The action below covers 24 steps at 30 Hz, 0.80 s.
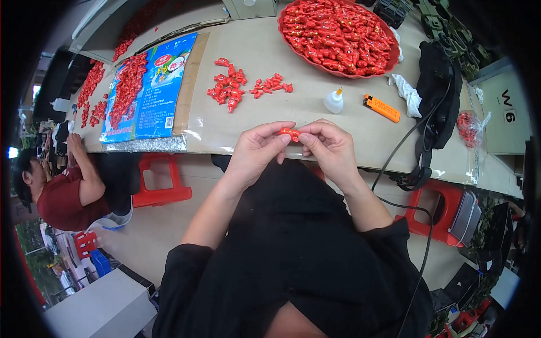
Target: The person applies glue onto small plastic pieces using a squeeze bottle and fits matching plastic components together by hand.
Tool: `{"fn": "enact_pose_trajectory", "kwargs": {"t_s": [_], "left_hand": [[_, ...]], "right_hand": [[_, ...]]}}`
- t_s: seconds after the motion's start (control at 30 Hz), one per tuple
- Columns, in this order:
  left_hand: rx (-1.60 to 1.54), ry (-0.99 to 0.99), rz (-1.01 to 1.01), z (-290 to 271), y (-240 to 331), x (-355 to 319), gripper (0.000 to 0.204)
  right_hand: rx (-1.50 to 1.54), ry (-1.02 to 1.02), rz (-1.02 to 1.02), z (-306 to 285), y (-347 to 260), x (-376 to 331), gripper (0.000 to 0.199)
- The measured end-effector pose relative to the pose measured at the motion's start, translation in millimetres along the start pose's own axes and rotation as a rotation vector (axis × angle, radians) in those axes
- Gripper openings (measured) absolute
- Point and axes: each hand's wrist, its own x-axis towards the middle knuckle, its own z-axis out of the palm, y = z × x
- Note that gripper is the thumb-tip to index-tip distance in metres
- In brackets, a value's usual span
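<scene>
A small shiny red plastic figurine [291,133] with gold marks is pinched between the fingertips of both hands, just above the table's front edge. My left hand [256,149] grips its left end with thumb and forefinger. The thumb and fingers of my right hand [332,149] close on its right end. Beyond my hands lie a loose group of larger red pieces [227,84] and a group of smaller red parts [270,84]. A white squeeze bottle [333,101] with a yellow tip stands past my right hand, beside an orange, black-ended flat tool [381,107].
A scalloped red tray [393,63] heaped with red figurines sits at the back. Left are a blue printed cardboard sheet [160,93] and more red pieces. A black bag [437,96] and cable lie right. Another person [70,188] sits left; red stools [163,180] stand below.
</scene>
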Motion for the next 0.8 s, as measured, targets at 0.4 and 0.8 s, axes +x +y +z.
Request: {"fn": "enact_pose_trajectory", "kwargs": {"t_s": [0.4,0.8], "left_hand": [[0.074,-0.013,0.027,-0.8,-3.6,-1.6,0.027],[0.121,-0.013,0.054,-0.6,-5.8,-1.5,0.025]], "right_hand": [[-0.214,-0.006,-0.151,1.5,0.9,-0.1,0.005],[-0.227,-0.004,-0.161,1.8,2.3,-0.5,0.004]]}}
